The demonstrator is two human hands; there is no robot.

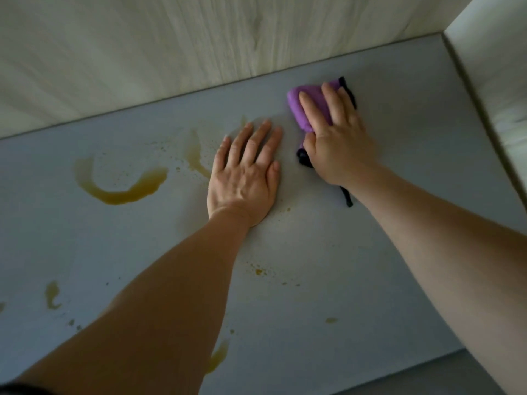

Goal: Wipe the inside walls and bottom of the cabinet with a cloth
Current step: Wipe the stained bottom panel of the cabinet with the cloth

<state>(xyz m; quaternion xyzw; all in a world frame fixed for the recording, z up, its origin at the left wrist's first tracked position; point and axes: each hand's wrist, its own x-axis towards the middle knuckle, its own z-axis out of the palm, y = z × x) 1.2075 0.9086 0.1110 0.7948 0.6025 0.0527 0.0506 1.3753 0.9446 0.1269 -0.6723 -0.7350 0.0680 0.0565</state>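
- Pressing a bunched purple cloth with dark edging (309, 108) onto the grey cabinet bottom (370, 252), right hand (339, 146) spread over it, near the pale wood-grain back wall (142, 52).
- Resting left hand (245, 178) flat, fingers spread wide, holding nothing.
- Yellow-brown smears (125, 189), possibly oil, left of both hands.
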